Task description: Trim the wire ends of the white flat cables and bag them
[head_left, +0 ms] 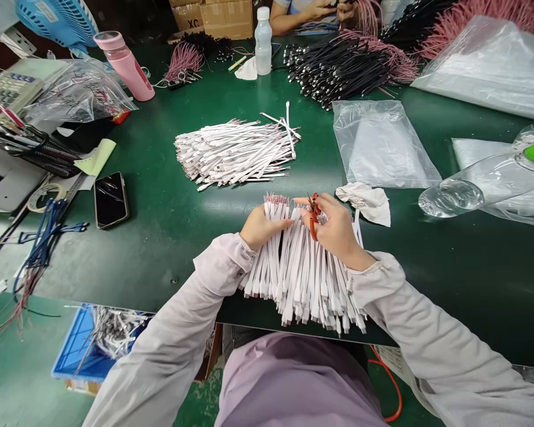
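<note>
A bunch of white flat cables (300, 279) lies on the green table (182, 219) in front of me, its ends hanging over the near edge. My left hand (260, 225) rests on the bunch's far left part, fingers closed round some cables. My right hand (333, 225) is closed on a small red-handled tool (313, 216) held over the cables' far ends. A second heap of white cables (235, 151) lies farther back, apart from both hands.
A black phone (110, 198) lies left. A crumpled cloth (368, 201) and clear plastic bags (378, 142) lie right, with a toppled clear bottle (480, 181). Behind stand a pink bottle (127, 65), a white bottle (263, 41), black and pink cable heaps (347, 65). Another person's hands (333, 10) work far back.
</note>
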A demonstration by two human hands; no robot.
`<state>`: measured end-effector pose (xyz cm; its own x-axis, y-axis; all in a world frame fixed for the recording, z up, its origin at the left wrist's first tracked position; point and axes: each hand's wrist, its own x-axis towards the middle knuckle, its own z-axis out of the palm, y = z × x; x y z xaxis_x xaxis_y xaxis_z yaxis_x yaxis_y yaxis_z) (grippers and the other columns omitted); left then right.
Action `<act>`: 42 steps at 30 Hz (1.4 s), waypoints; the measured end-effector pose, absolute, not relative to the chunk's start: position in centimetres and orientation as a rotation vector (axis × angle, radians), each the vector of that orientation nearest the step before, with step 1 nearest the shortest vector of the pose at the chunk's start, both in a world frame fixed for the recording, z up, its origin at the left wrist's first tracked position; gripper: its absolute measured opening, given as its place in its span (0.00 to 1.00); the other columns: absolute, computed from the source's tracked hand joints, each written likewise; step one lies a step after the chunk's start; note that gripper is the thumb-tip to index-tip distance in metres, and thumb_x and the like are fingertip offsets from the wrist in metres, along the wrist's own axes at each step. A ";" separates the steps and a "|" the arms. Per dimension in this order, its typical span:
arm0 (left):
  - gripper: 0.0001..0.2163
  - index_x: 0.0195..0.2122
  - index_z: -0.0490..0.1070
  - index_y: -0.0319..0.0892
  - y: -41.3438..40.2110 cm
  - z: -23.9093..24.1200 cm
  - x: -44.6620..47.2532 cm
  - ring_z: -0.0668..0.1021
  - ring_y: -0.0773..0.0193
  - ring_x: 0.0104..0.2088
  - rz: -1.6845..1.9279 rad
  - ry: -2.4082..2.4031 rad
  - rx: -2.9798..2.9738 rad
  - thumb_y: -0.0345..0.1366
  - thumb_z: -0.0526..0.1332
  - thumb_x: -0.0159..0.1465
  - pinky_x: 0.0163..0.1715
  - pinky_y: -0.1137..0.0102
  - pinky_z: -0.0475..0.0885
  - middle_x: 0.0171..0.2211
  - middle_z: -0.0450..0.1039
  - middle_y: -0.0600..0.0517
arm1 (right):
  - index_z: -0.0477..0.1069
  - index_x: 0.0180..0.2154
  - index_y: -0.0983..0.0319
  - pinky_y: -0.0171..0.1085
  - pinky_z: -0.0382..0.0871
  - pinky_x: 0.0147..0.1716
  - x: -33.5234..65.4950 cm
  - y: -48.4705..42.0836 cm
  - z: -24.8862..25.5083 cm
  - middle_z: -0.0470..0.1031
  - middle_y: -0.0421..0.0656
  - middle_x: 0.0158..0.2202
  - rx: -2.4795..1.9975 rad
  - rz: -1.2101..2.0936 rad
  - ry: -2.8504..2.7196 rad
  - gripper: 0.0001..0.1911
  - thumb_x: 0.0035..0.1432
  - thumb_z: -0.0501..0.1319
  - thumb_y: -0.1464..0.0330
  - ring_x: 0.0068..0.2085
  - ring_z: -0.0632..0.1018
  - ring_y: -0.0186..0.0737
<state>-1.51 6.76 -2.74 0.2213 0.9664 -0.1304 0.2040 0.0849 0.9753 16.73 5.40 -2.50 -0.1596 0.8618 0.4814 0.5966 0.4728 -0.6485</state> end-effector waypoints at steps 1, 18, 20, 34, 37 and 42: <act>0.14 0.37 0.74 0.36 6.8 -2.8 -1.5 0.79 0.55 0.42 0.854 1.224 1.367 0.37 0.70 0.51 0.44 0.63 0.72 0.41 0.79 0.44 | 0.75 0.34 0.61 0.38 0.65 0.32 16.8 5.4 -2.5 0.68 0.42 0.29 -1.227 0.364 -1.856 0.07 0.57 0.58 0.72 0.31 0.71 0.40; 0.15 0.35 0.74 0.37 6.1 -2.0 -1.1 0.79 0.56 0.36 0.903 1.257 1.272 0.41 0.71 0.51 0.37 0.66 0.73 0.34 0.79 0.46 | 0.76 0.38 0.61 0.39 0.66 0.32 16.7 5.1 -2.0 0.69 0.43 0.29 -1.220 0.344 -1.801 0.09 0.59 0.57 0.71 0.31 0.71 0.41; 0.16 0.35 0.74 0.37 6.1 -1.9 -1.1 0.79 0.55 0.37 0.903 1.259 1.290 0.41 0.72 0.50 0.38 0.65 0.72 0.35 0.79 0.45 | 0.76 0.39 0.61 0.39 0.66 0.32 16.7 5.1 -2.1 0.70 0.44 0.30 -1.211 0.351 -1.799 0.10 0.59 0.56 0.71 0.31 0.71 0.41; 0.19 0.40 0.75 0.36 6.2 -2.6 -0.9 0.79 0.54 0.42 0.940 1.259 1.394 0.41 0.71 0.51 0.44 0.64 0.72 0.41 0.79 0.43 | 0.75 0.36 0.60 0.39 0.66 0.31 16.7 5.2 -2.2 0.68 0.44 0.28 -1.221 0.277 -1.861 0.08 0.58 0.57 0.71 0.31 0.71 0.43; 0.18 0.39 0.75 0.37 6.2 -2.6 -0.9 0.79 0.54 0.41 0.942 1.270 1.361 0.41 0.72 0.50 0.43 0.64 0.73 0.39 0.79 0.43 | 0.74 0.34 0.60 0.40 0.67 0.32 16.8 5.2 -2.3 0.69 0.44 0.29 -1.255 0.272 -1.817 0.07 0.58 0.57 0.70 0.31 0.71 0.43; 0.15 0.32 0.74 0.38 6.1 -2.5 -0.9 0.78 0.58 0.35 0.951 1.241 1.344 0.44 0.70 0.52 0.38 0.67 0.71 0.32 0.79 0.47 | 0.76 0.39 0.61 0.41 0.68 0.33 16.8 5.1 -2.1 0.72 0.46 0.31 -1.264 0.304 -1.798 0.10 0.59 0.57 0.70 0.32 0.72 0.44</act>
